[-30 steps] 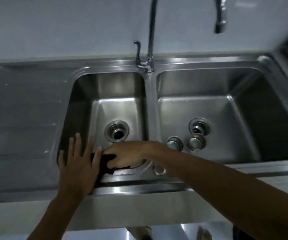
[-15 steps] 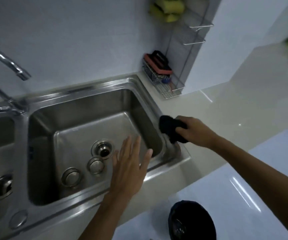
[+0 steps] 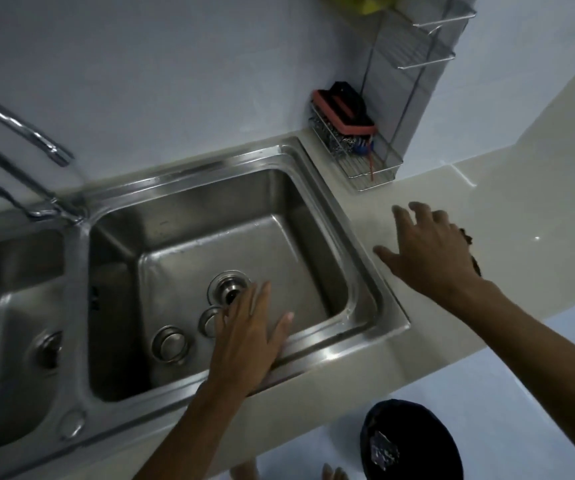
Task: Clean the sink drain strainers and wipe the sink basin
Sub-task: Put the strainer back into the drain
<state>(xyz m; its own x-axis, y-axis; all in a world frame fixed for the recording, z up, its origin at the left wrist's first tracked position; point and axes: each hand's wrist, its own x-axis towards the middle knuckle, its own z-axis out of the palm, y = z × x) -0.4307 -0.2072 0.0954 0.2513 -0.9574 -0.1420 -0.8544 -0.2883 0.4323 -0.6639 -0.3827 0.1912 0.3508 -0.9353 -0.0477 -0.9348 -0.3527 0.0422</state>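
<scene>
The steel right basin point(image 3: 192, 209) has an open drain point(image 3: 229, 289) in its floor. Two loose round strainers lie in front of the drain: one point(image 3: 171, 344) at the left, the other point(image 3: 209, 321) partly under my fingertips. My left hand point(image 3: 248, 341) is spread flat over the basin's front rim, holding nothing. My right hand point(image 3: 431, 251) hovers with fingers apart over the pale counter right of the sink. A dark cloth point(image 3: 469, 247) peeks out from under its far side. The left basin's drain point(image 3: 49, 349) shows at the left edge.
The faucet point(image 3: 19, 133) arches over the divider at the left. A wire rack point(image 3: 365, 161) with a red and black scrubber point(image 3: 345, 112) stands in the back corner. A black bin point(image 3: 410, 445) sits on the floor below the counter point(image 3: 521, 220).
My right hand carried the dark cloth from the sink's right rim onto the counter and spread open over it. My left hand reached further in, to the strainers.
</scene>
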